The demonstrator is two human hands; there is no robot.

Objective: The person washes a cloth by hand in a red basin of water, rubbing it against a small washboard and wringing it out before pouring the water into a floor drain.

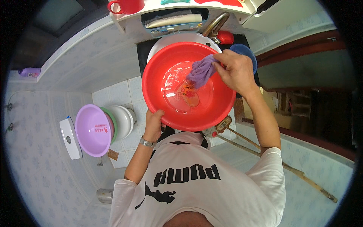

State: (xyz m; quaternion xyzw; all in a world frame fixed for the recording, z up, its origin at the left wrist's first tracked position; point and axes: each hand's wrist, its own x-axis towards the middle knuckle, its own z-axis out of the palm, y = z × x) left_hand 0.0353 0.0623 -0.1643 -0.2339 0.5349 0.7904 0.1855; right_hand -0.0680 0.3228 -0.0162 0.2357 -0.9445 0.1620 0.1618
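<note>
A large red plastic basin is in front of me, over the near part of a white washbasin. My left hand grips its near left rim, the thumb over the edge and the fingers hidden beneath. Above the right side of the basin, my right hand pinches a crumpled purple cloth between thumb and fingers. The cloth hangs down into the basin; I cannot tell whether its lower end touches the bottom. Printed decoration and bright reflections show on the basin's floor.
A metal faucet rises behind the washbasin, with a blue plastic container to its right. A white shelf holds a red mug. Left stand a toilet and a lilac basin. Long-handled tools lean at right.
</note>
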